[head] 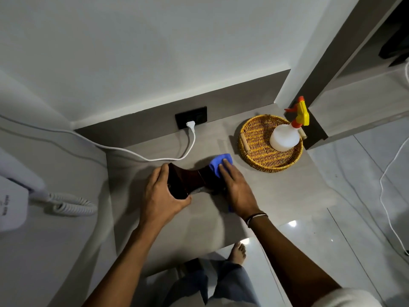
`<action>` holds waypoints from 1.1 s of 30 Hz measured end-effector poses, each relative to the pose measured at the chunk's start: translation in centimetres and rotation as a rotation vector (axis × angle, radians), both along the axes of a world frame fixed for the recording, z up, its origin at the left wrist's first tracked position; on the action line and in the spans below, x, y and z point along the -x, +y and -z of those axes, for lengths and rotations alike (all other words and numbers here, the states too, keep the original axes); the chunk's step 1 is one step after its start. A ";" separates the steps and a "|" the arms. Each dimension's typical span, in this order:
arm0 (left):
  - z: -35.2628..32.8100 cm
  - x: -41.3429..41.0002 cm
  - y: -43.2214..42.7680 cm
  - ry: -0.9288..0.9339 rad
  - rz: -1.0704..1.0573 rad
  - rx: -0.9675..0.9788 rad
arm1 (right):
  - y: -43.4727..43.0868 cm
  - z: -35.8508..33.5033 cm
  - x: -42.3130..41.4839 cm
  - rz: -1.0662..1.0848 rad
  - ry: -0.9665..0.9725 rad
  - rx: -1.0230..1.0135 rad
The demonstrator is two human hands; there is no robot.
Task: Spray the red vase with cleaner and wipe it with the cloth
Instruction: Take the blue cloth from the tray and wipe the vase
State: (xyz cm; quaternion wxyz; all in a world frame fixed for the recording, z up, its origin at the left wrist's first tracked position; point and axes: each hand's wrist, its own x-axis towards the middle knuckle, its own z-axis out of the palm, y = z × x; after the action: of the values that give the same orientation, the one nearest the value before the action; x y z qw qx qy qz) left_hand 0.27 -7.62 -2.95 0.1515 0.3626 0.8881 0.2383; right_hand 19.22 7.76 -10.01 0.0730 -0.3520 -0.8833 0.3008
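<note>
The dark red vase (190, 179) lies on its side above the grey counter (265, 187), held between both hands. My left hand (161, 196) grips its wide left end. My right hand (238, 189) presses the blue cloth (218, 162) against the vase's right end; a corner of the cloth shows below the wrist. The white spray bottle (285, 136) with its yellow and orange trigger stands in the wicker tray (254, 147) at the back right, apart from both hands.
A white plug and cable (192, 138) run from the black wall socket (191, 117) leftward across the counter. A white wall phone with a coiled cord (68, 203) hangs at the left. The counter's front edge lies near my bare foot (238, 251).
</note>
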 end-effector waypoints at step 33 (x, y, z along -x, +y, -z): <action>0.3 -1.2 1.0 0.231 0.276 -0.092 | -1.1 -2.7 2.1 0.307 0.342 0.066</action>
State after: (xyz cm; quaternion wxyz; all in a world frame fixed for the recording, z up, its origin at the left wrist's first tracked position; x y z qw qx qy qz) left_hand 1.51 -6.59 -3.25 0.0633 0.5126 0.8295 0.2124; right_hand 17.10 6.64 -7.30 0.2551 -0.4285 -0.7838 0.3701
